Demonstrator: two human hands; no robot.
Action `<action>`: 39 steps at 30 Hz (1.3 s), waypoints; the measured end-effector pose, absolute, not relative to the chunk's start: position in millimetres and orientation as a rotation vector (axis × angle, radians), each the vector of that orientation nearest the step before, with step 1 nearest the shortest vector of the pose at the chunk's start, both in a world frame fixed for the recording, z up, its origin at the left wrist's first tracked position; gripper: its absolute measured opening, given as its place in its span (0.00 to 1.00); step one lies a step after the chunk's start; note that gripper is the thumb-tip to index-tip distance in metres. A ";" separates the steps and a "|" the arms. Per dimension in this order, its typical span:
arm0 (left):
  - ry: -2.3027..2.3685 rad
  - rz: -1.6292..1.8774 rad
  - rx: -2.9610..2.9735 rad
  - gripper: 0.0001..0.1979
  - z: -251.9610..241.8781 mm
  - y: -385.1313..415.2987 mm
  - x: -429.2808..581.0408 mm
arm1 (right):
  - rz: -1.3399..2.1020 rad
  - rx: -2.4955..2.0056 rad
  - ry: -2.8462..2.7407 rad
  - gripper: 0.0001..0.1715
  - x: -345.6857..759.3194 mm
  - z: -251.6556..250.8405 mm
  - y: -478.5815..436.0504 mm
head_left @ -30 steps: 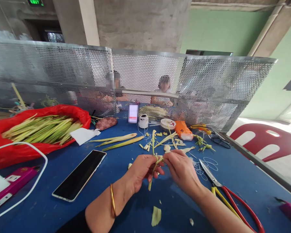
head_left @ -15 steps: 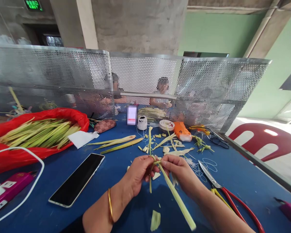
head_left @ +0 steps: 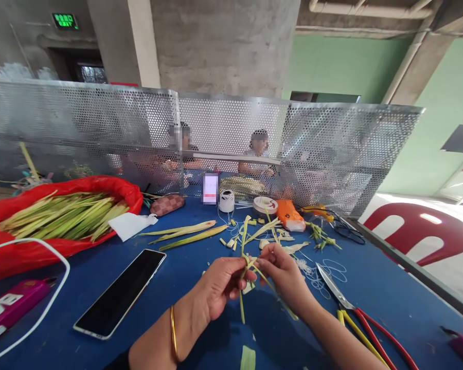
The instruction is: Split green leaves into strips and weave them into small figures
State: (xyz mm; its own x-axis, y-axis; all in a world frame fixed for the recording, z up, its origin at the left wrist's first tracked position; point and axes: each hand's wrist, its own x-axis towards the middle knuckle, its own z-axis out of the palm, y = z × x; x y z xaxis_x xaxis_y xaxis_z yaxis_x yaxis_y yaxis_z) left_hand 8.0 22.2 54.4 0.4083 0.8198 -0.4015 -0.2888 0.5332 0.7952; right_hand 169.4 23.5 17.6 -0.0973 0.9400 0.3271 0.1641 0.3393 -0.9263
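Pale green leaf strips (head_left: 242, 306) cross and fold over one another in front of me, a few ends sticking out upward, downward and to the lower right. My left hand (head_left: 221, 288) pinches the folded crossing between thumb and fingers. On the other side, my right hand (head_left: 283, 270) has thumb and forefinger closed on a strip close to that crossing. The fingertips partly cover the fold. Leaf scraps (head_left: 262, 234) lie on the table just beyond both hands, and a cut piece of leaf (head_left: 248, 357) rests nearer to me.
Scissors (head_left: 334, 288) and tangled white thread (head_left: 312, 270) lie right of my hands. On the left are a phone (head_left: 121, 293), a white cable (head_left: 61, 288) and a red bag (head_left: 133, 192) of leaves. A perforated metal screen (head_left: 231, 121) closes the back; people sit behind it.
The long strip that reached broad and flat toward the lower right now shows narrower and shorter, partly behind my right hand. My right hand has tilted slightly; the view has shifted a little upward.
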 end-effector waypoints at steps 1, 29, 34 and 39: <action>0.879 0.754 0.634 0.08 55.6 22.3 7.8 | 0.729 -1.033 -1.663 0.09 171.1 17.0 22.8; 1.088 0.717 1.259 0.17 58.2 17.2 10.8 | 0.293 -1.058 -1.793 0.08 173.2 39.3 6.2; 1.003 0.554 1.314 0.18 64.1 17.3 5.7 | 0.136 -0.918 -2.077 0.08 182.9 50.0 8.7; 0.988 0.626 1.369 0.18 61.6 20.6 3.3 | 0.186 -1.059 -2.018 0.09 178.2 45.5 8.8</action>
